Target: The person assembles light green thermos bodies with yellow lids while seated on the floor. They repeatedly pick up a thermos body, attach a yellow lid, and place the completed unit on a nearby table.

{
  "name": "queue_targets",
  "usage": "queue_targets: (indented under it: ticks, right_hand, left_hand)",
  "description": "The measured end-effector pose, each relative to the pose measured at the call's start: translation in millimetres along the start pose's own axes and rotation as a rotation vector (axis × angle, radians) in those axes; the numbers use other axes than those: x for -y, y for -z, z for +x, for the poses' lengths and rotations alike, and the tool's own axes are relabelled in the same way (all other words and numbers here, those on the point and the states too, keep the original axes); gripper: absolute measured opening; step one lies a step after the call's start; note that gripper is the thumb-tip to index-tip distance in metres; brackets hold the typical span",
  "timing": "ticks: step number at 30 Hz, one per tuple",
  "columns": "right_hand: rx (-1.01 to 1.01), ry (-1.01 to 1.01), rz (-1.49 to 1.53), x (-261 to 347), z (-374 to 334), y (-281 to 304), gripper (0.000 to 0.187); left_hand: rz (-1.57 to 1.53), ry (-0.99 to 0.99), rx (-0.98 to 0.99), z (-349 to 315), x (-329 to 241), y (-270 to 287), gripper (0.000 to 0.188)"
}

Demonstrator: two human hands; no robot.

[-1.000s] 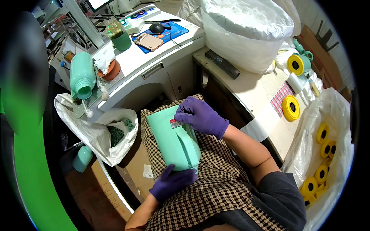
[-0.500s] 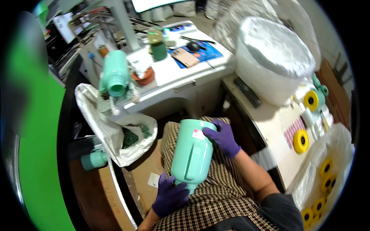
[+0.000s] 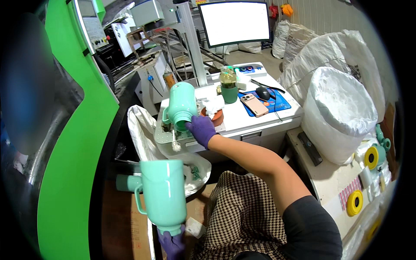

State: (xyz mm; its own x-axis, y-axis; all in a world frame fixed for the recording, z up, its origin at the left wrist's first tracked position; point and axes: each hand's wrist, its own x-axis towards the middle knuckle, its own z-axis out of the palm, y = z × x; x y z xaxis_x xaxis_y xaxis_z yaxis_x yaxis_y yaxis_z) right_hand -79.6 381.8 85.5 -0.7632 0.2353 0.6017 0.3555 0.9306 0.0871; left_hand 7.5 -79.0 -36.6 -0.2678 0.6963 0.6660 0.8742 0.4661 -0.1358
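Mint jug (image 3: 164,195), neck down, left hand (image 3: 172,245) cut off by lower edge

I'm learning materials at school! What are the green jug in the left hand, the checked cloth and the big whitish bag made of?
Green jug in the left hand: probably hard plastic, smooth and glossy with bright reflections, though coated metal is possible. Checked cloth: seems woven fabric, dull, because it drapes in soft folds. Big whitish bag: likely thin plastic film, slightly shiny, since it's crinkled.
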Motion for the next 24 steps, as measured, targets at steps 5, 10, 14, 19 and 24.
queue_targets:
  ticks: [5,10,14,19,24]
  right_hand:
    - [-0.259,0.323,0.125,-23.6,-45.3,63.4,0.022]
    - [-0.368,0.287,0.394,-28.8,-223.9,214.7,0.027]
    - [-0.432,-0.290,0.639,-17.9,-366.3,281.0,0.029]
    - [-0.531,-0.494,0.559,-8.2,-436.9,304.1,0.028]
    - [-0.432,-0.431,0.565,-1.7,-459.3,327.1,0.036]
  left_hand:
    - [-1.123,0.661,-0.264,108.9,8.8,3.6,0.044]
    - [-0.786,0.352,-0.104,192.3,40.3,-31.7,0.034]
    - [-0.971,0.349,-0.194,294.4,12.4,-130.9,0.055]
    - [-0.890,0.378,-0.197,360.3,-1.3,-201.7,0.078]
    - [-0.706,0.325,-0.064,372.5,7.5,-232.8,0.091]
